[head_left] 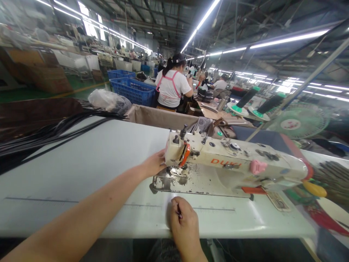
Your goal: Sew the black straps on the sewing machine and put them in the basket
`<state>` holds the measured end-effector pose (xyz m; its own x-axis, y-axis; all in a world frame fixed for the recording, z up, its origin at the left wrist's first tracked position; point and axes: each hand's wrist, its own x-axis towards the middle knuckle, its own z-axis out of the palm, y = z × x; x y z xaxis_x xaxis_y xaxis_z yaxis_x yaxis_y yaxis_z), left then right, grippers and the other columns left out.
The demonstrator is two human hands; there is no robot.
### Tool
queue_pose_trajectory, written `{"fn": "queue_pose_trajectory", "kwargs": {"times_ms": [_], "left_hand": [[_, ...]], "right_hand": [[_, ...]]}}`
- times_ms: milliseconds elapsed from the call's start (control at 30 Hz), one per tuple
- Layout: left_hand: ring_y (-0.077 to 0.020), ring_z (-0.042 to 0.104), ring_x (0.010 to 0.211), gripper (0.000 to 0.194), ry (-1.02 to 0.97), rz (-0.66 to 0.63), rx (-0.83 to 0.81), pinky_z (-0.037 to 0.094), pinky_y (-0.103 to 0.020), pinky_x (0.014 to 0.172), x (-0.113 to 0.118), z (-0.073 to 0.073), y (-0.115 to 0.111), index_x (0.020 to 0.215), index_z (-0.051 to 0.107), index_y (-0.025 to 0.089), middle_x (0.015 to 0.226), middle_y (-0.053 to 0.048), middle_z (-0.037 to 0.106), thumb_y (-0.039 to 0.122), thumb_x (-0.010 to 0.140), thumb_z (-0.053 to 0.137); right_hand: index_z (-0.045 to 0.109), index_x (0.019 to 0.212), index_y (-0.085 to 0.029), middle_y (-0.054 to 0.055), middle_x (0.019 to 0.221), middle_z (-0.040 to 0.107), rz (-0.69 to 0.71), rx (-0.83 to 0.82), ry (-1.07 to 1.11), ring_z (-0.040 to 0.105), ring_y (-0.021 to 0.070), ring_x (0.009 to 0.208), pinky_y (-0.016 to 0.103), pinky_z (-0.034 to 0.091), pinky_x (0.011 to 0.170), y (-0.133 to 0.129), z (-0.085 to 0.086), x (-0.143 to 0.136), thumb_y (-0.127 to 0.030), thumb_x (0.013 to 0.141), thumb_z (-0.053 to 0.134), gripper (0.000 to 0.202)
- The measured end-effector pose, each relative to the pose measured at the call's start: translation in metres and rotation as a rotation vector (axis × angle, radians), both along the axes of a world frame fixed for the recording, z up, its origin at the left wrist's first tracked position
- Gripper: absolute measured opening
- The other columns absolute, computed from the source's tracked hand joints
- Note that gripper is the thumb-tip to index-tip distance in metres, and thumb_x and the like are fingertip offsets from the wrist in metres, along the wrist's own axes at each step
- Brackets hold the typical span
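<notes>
An industrial sewing machine (212, 154) with a pale, worn body stands on the light worktable (109, 153). My left hand (155, 163) reaches to the left end of the machine head, beside the needle area; its fingers are mostly hidden behind the head. An orange guard (184, 155) sits at the front of that head. My right hand (185, 222) rests near the table's front edge, below the machine bed. Its fingers are curled closed around a small dark thing (179, 211), only a bit of which shows, too little to name.
Black strips (54, 133) lie across the table's left side. A printed ruler line (43, 200) runs along the front. Thread cones (247, 99) and a fan (300, 122) stand at right. Behind are a blue crate (133, 91) and a seated co-worker (173, 87).
</notes>
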<state>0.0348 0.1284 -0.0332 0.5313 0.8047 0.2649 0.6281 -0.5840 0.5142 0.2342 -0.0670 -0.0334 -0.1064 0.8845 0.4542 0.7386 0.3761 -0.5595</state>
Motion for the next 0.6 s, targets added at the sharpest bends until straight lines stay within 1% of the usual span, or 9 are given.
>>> {"fn": "queue_pose_trajectory", "kwargs": {"times_ms": [100, 233, 367, 433, 500, 600], "left_hand": [[-0.0281, 0.049, 0.145, 0.043, 0.031, -0.038, -0.001, 0.037, -0.041, 0.125, -0.001, 0.003, 0.009, 0.135, 0.069, 0.026, 0.153, -0.004, 0.059, 0.027, 0.092, 0.066], [-0.0257, 0.047, 0.147, 0.043, 0.068, -0.079, 0.000, 0.033, -0.038, 0.127, 0.000, 0.006, 0.015, 0.137, 0.067, 0.028, 0.158, -0.001, 0.055, 0.030, 0.095, 0.062], [-0.0248, 0.045, 0.149, 0.043, 0.089, -0.097, 0.015, 0.031, -0.037, 0.128, -0.001, 0.008, 0.013, 0.140, 0.065, 0.028, 0.159, -0.003, 0.053, 0.032, 0.098, 0.058], [-0.0258, 0.048, 0.147, 0.043, 0.086, -0.077, 0.028, 0.034, -0.039, 0.126, -0.005, 0.009, 0.008, 0.141, 0.064, 0.026, 0.158, -0.006, 0.054, 0.034, 0.099, 0.057], [-0.0277, 0.054, 0.140, 0.041, 0.082, -0.049, 0.039, 0.039, -0.042, 0.122, -0.010, 0.011, 0.002, 0.135, 0.068, 0.025, 0.151, -0.008, 0.060, 0.036, 0.097, 0.060], [-0.0290, 0.062, 0.125, 0.029, 0.082, -0.018, 0.044, 0.046, -0.044, 0.114, -0.017, 0.013, -0.005, 0.117, 0.077, 0.025, 0.131, -0.008, 0.073, 0.034, 0.090, 0.068]], "right_hand": [[0.057, 0.082, -0.024, -0.003, 0.069, 0.054, 0.001, -0.010, -0.002, 0.052, 0.0141, 0.061, 0.025, 0.036, 0.060, 0.000, 0.000, 0.000, -0.015, 0.095, 0.044, 0.020], [0.057, 0.083, -0.023, -0.003, 0.070, 0.054, 0.003, -0.009, 0.013, 0.053, 0.0140, 0.061, 0.026, 0.036, 0.060, 0.000, 0.001, -0.001, -0.014, 0.094, 0.045, 0.019], [0.056, 0.082, -0.023, -0.003, 0.069, 0.055, 0.001, 0.005, 0.005, 0.052, 0.0138, 0.060, 0.025, 0.036, 0.060, -0.001, 0.005, -0.004, -0.013, 0.094, 0.044, 0.020], [0.055, 0.081, -0.023, -0.003, 0.069, 0.055, -0.001, 0.011, -0.002, 0.052, 0.0138, 0.060, 0.025, 0.036, 0.059, -0.001, 0.006, -0.005, -0.013, 0.094, 0.044, 0.021], [0.055, 0.080, -0.024, -0.002, 0.069, 0.055, 0.000, 0.015, -0.006, 0.052, 0.0140, 0.061, 0.025, 0.036, 0.060, -0.001, 0.008, -0.005, -0.012, 0.093, 0.044, 0.021], [0.055, 0.081, -0.024, -0.002, 0.070, 0.057, 0.004, 0.014, -0.002, 0.052, 0.0141, 0.061, 0.025, 0.036, 0.060, -0.001, 0.009, -0.005, -0.010, 0.090, 0.046, 0.019]]}}
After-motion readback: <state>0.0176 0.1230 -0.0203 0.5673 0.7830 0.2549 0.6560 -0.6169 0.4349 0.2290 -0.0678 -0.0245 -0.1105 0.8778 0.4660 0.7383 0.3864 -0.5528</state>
